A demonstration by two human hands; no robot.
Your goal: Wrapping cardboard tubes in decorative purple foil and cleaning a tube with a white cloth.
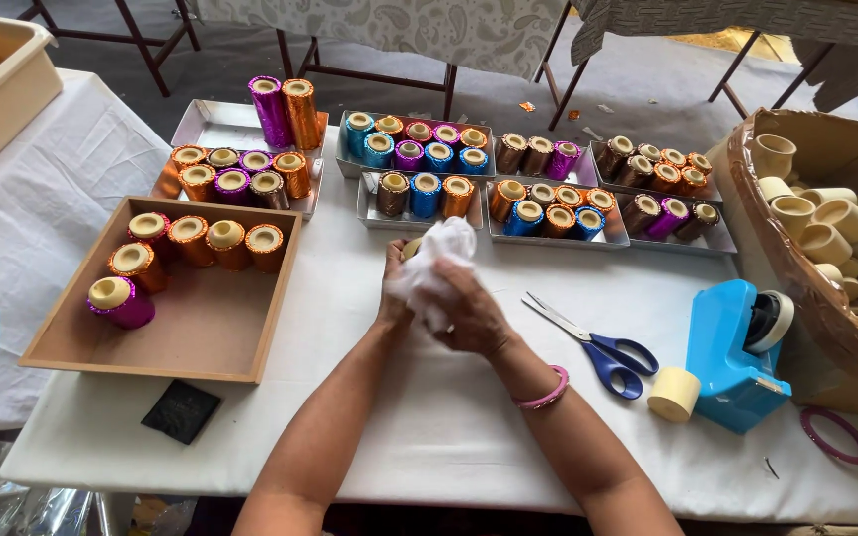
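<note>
Two hands meet over the middle of the desk, both closed on a crumpled white cloth. The left hand cups the cloth from the far side of the scissors, its grip curled round a small cream cup, only a sliver of which shows at the cloth's upper left edge. The right hand, the one on the scissors' side, is pressed over the cloth from the near side, fingers folded down onto it. How the cup's long axis runs cannot be told, since the cloth covers nearly all of it; it lies at the left hand's fingertips, so that hand is the nearer.

Blue-handled scissors lie flat just beside the right wrist, blades pointing towards the cloth. Beyond the scissors, away from the hands, stands a blue tape dispenser with a cream roll touching its base. Far from the scissors, past the left forearm, a wooden tray holds foil-wrapped cups. A cardboard box behind the dispenser is heaped with bare cream cups.
</note>
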